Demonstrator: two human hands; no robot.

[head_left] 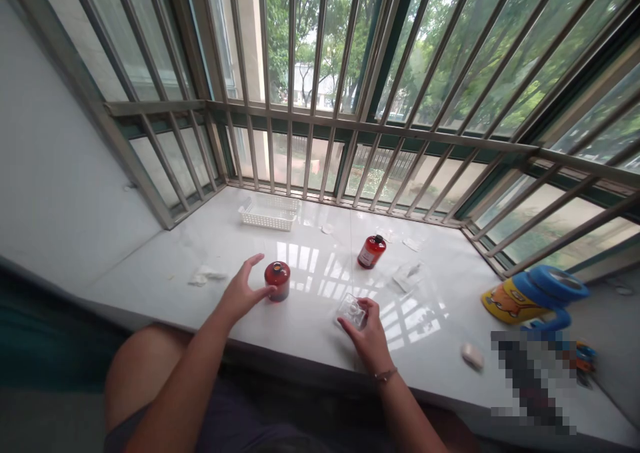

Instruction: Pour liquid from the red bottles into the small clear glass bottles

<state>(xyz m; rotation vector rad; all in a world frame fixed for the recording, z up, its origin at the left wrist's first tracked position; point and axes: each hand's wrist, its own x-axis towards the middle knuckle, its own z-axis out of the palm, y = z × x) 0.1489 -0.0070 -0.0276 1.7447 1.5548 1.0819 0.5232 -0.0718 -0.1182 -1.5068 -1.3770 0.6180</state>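
Note:
Beside a red translucent bottle (278, 282) on the white sill, my left hand (245, 288) is open, fingers and thumb spread apart. Its thumb overlaps the bottle's near side; whether it touches cannot be told. The bottle stands upright, and its top shows a small opening with no cap on it. My right hand (367, 323) is closed round a small clear plastic piece (351, 311), low over the sill. Farther back, a second red bottle (371, 252) has a black cap and a pale label.
A white perforated basket (269, 214) stands near the window bars. Clear plastic packaging (409, 276) and a crumpled white tissue (206, 276) lie on the sill (310, 333). To the right are a blue-and-yellow cup (520, 296), a small pale object (473, 356) and a pixelated dark area.

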